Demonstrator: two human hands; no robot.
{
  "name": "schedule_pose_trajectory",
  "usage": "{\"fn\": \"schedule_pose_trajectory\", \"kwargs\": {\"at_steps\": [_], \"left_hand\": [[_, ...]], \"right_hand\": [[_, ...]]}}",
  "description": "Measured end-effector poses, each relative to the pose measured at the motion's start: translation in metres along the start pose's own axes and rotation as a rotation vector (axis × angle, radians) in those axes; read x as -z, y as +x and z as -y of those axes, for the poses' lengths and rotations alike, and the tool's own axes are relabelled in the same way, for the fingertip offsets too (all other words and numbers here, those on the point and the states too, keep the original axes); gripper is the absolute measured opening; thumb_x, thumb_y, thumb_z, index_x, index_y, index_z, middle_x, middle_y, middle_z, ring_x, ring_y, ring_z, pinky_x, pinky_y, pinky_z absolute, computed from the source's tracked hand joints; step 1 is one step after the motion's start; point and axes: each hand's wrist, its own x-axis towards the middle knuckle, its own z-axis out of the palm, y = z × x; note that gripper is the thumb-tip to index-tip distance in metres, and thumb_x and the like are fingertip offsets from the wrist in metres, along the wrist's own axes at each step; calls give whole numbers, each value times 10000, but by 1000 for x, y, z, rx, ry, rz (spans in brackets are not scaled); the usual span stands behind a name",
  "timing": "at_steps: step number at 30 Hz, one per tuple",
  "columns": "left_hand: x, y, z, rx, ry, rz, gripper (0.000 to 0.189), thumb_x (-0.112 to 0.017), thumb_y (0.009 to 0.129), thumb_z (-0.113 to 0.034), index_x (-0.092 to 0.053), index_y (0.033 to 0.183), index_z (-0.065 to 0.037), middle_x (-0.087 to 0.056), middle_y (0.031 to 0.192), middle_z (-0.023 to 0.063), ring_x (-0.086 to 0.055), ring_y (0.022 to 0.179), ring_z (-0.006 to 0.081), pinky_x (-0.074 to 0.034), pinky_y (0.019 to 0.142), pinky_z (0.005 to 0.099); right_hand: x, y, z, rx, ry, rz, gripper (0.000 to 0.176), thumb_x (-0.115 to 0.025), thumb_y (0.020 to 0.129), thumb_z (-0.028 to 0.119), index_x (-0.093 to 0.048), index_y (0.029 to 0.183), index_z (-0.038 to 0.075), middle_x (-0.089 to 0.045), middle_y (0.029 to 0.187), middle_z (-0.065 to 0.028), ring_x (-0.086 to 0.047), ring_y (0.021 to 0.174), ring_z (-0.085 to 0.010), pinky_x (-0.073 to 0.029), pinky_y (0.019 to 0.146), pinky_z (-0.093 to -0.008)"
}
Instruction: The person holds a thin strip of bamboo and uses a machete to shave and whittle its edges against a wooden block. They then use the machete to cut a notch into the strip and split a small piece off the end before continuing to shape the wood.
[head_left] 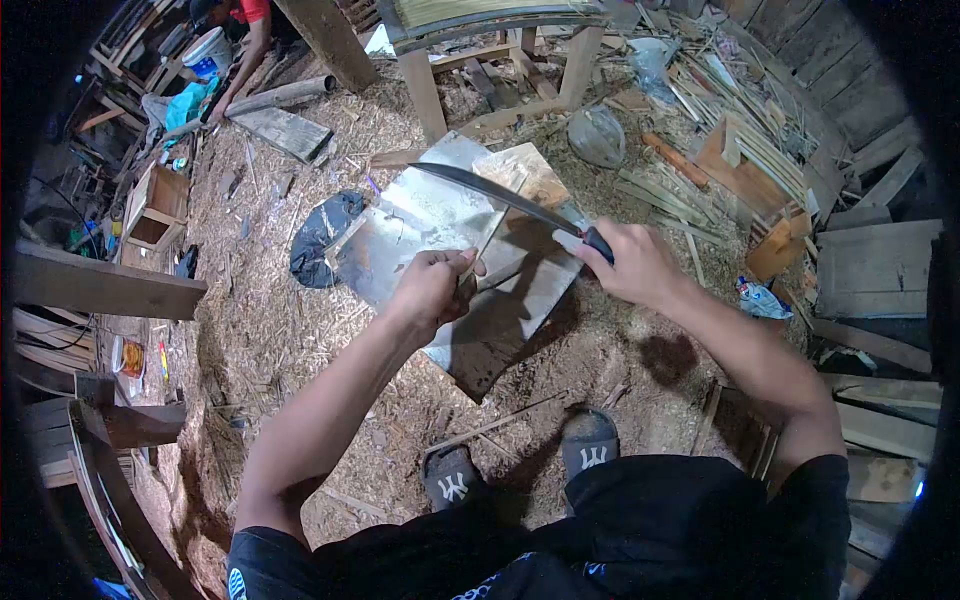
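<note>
Both arms reach forward over the metal sheet (420, 215): the left hand (432, 285) is curled tight, fingers pinching the lower end of a thin wooden strip (487, 240), while the right hand (630, 262) is clenched round the dark handle of a long knife (500, 195). The strip is pale and slender, tilted above the sheet's middle. The knife's curved grey blade crosses it, tip towards the sheet's far edge.
</note>
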Motion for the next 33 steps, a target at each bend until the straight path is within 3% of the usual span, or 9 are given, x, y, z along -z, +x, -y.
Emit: {"fn": "schedule_pose_trajectory", "kwargs": {"at_steps": [3, 7, 15, 17, 18, 25, 26, 30, 33], "left_hand": [[2, -2, -3, -24, -9, 27, 314, -507, 1055, -256, -621, 876, -24, -425, 529, -16, -295, 393, 93, -211, 379, 285], [2, -4, 0, -164, 151, -44, 336, -503, 1059, -251, -619, 854, -12, -428, 526, -24, -308, 390, 79, -192, 377, 278], [-1, -20, -2, -176, 151, -87, 334, -518, 1054, -289, -616, 866, -31, -421, 531, -33, -295, 379, 78, -198, 371, 270], [-1, -18, 0, -184, 184, -104, 338, -512, 1056, -283, -620, 859, -31, -421, 532, -31, -300, 384, 76, -196, 372, 269], [0, -17, 1, -222, 224, -100, 342, -512, 1056, -284, -625, 855, -31, -430, 534, -27, -307, 387, 75, -199, 374, 270], [-4, -31, 5, -320, 339, -125, 354, -513, 1054, -287, -643, 845, -33, -457, 529, -28, -337, 415, 63, -208, 396, 270], [-2, -33, 0, -345, 388, -138, 353, -508, 1057, -276, -643, 837, -35, -451, 523, -35, -342, 429, 59, -212, 407, 269], [-1, -31, 6, -371, 432, -177, 351, -499, 1060, -242, -646, 825, -27, -447, 525, -33, -341, 449, 59, -229, 431, 270], [-2, -33, 3, -409, 604, -216, 383, -531, 1029, -226, -661, 768, 22, -537, 536, 44, -474, 502, 94, -367, 485, 320]], "right_hand": [[2, -1, 11, -89, 73, 6, 436, -608, 963, 463, -604, 928, 28, -682, 708, -185, -697, 622, -393, -560, 573, -475], [8, -2, 23, 58, -9, -7, 448, -606, 958, 474, -602, 928, 27, -695, 750, -181, -705, 676, -397, -559, 574, -485], [10, 8, 21, 165, -7, -88, 336, -676, 940, 377, -609, 936, 48, -687, 736, -151, -697, 572, -320, -554, 482, -419], [11, 9, 20, 14, -51, -20, 338, -670, 947, 376, -603, 927, 45, -683, 708, -137, -700, 571, -311, -561, 491, -423], [4, 6, 21, 171, -26, -141, 349, -673, 946, 381, -600, 919, 41, -672, 663, -124, -701, 571, -304, -556, 489, -422], [21, 5, 20, 0, 42, -115, 336, -688, 930, 360, -585, 907, 41, -658, 689, -185, -681, 592, -379, -544, 535, -454], [18, -1, 27, 193, -32, -219, 330, -685, 931, 359, -587, 895, 46, -652, 664, -172, -680, 584, -365, -532, 524, -444], [20, 8, 26, -91, -35, -66, 333, -700, 922, 360, -609, 930, 39, -682, 753, -171, -690, 623, -351, -541, 549, -438], [26, 1, 28, 39, 38, -52, 339, -697, 921, 363, -607, 937, 36, -684, 773, -178, -696, 650, -362, -545, 556, -441]]}}
